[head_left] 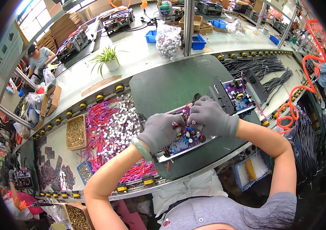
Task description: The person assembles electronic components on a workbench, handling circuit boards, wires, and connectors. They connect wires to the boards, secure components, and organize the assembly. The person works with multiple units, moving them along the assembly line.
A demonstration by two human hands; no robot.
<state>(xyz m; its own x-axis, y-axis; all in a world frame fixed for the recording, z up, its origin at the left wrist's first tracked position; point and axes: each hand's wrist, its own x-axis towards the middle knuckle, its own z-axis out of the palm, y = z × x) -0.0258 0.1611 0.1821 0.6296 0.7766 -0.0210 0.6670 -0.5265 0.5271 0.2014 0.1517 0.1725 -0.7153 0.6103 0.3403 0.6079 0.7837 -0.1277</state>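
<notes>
Both my hands wear grey gloves and work close together over a purple circuit board [188,143] set in a pale metal tray. My left hand [161,131] is closed in a pinch above the board's left part. Beside it, my right hand [212,117] is also closed, with bent fingers. What the fingertips hold is hidden by the gloves; thin red and dark wires show near them. A black perforated panel [224,97] stands right of my right hand, next to another purple board [238,94]. Beneath everything lies a dark green mat [163,84].
Left of the mat lies a pile of red and purple wires with white connectors [122,130]. Beyond it stands a box of small brass-coloured parts [76,132]. Grey cables [255,67] lie back right. An orange coiled hose [295,92] hangs at the right. A potted plant [111,61] stands behind.
</notes>
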